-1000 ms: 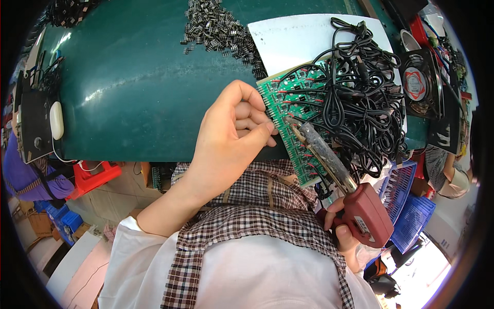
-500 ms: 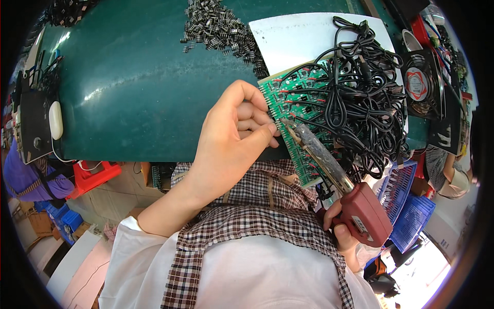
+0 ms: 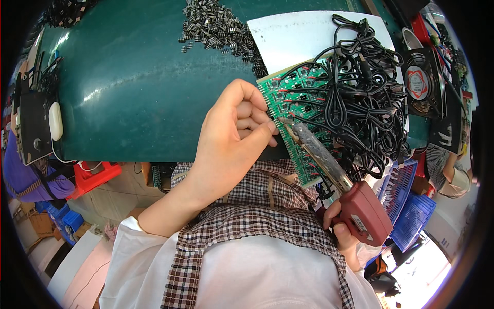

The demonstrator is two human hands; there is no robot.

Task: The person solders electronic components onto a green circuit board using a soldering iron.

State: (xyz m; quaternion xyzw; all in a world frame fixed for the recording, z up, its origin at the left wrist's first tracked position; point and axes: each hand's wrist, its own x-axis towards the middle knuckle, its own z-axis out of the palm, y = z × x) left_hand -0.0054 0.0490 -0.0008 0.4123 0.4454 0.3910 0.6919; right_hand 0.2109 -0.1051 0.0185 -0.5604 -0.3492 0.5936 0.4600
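Head view shows little change: left hand (image 3: 234,141) stays curled at the green circuit board (image 3: 296,103), right hand (image 3: 346,234) still gripping the red soldering gun (image 3: 360,208), so soldering continues at the same spot.

Wide open green tabletop (image 3: 134,92) on the left; far centre, loose components (image 3: 216,28) block, and tangled black cables (image 3: 360,98) crowd the circuit board (image 3: 288,98) on the right.

My left hand (image 3: 231,139) pinches at the green circuit board's (image 3: 301,110) edge on the dark green counter (image 3: 134,87); my right hand (image 3: 342,229) grips a red soldering gun (image 3: 360,208), tip on the board beside tangled black cables (image 3: 360,98).
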